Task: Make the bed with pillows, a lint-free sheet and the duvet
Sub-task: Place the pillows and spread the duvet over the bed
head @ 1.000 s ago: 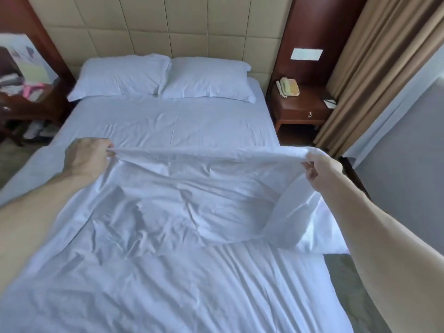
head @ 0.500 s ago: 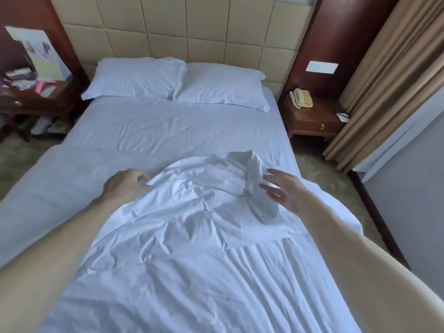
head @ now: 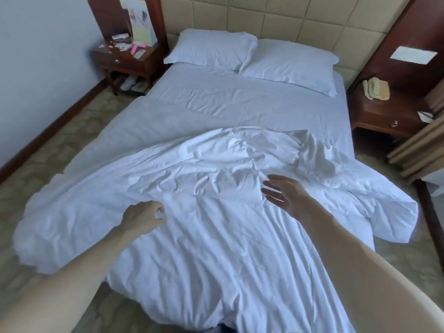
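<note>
Currently the sheet (head: 240,104) lies flat on the mattress, showing at the head half. The duvet (head: 216,248) is rumpled over the foot half, spilling off both sides. Left pillow (head: 211,48) and right pillow (head: 290,62) touch at the headboard. Your right hand (head: 286,193) is above the duvet, fingers spread, holding nothing. Your left hand (head: 141,218) is curled at the duvet; can't tell if it's pinching cloth.

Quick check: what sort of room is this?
Probably a hotel bedroom: two white pillows by a padded headboard, matching wooden nightstands either side, and a telephone on the right one.
</note>
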`<state>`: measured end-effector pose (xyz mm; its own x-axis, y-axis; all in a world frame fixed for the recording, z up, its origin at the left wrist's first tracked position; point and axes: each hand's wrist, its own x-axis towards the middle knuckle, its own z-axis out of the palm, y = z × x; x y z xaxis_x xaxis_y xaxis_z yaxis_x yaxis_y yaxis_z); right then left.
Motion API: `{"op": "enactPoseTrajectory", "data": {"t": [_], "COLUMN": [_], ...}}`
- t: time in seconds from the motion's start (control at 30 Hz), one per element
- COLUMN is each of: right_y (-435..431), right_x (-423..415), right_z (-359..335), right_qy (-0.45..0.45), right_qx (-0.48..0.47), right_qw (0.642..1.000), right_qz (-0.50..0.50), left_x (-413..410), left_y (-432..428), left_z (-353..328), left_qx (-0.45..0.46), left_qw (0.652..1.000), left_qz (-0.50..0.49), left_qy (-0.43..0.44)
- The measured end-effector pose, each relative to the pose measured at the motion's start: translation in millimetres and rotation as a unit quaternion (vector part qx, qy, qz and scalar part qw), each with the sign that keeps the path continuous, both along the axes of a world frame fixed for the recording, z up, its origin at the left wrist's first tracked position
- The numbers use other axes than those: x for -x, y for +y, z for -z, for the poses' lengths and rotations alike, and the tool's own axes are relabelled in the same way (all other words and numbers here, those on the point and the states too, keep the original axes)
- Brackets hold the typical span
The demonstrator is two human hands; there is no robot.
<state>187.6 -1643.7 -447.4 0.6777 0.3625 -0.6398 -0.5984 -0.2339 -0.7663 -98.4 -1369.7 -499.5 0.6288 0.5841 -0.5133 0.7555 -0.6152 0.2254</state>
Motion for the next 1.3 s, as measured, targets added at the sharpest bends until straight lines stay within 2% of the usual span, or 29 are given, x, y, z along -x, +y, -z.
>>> {"op": "enactPoseTrajectory", "data": {"t": [0.27, 0.57, 0.8, 1.0, 1.07, 1.2, 1.3], "right_y": [48, 132, 246, 317, 333, 355, 364], "right_x": [180, 332, 446, 548, 569, 585, 584], "right_z": [56, 53, 58, 82, 92, 130, 165], "right_qy": [0.063, 0.052, 0.041, 0.125, 0.133, 0.140, 0.159], "right_qx": [-0.002, -0.021, -0.017, -0.008, 0.026, 0.082, 0.111], "right_qw": [0.991, 0.970, 0.972, 0.967, 0.973, 0.978, 0.978], "right_qz": [-0.118, -0.236, -0.230, -0.221, -0.188, -0.129, -0.077], "left_x": [194, 373, 495, 573, 585, 580, 565], "left_y": [-44, -16, 78, 157, 183, 233, 266], "left_z": [-17, -29, -22, -6, 3, 24, 47], "left_qx": [-0.018, -0.048, -0.046, 0.003, 0.007, -0.071, -0.070], "left_qw": [0.997, 0.985, 0.978, 0.980, 0.983, 0.994, 0.996], "left_qz": [-0.079, -0.166, -0.201, -0.198, -0.184, -0.070, -0.053], "left_qy": [0.016, 0.007, -0.021, -0.005, 0.010, 0.041, 0.032]}}
